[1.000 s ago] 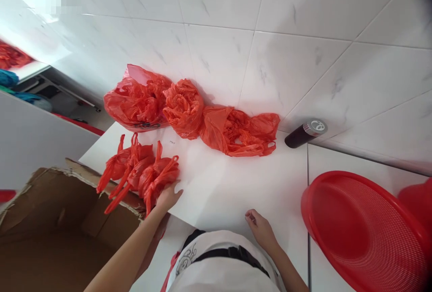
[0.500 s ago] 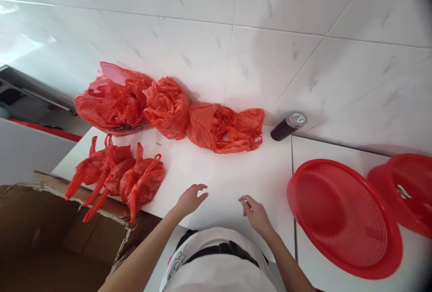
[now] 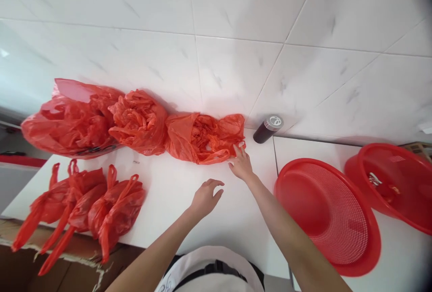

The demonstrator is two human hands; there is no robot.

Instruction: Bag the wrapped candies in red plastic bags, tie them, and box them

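The crumpled red bag nearest the dark bottle lies along the tiled wall, its long axis running left to right on the counter. The right hand is nearer, its fingers at the bag's right end, beside the loose handle; whether they pinch it, I cannot tell. The left hand is empty, thumb and fingers apart, nearer the body.
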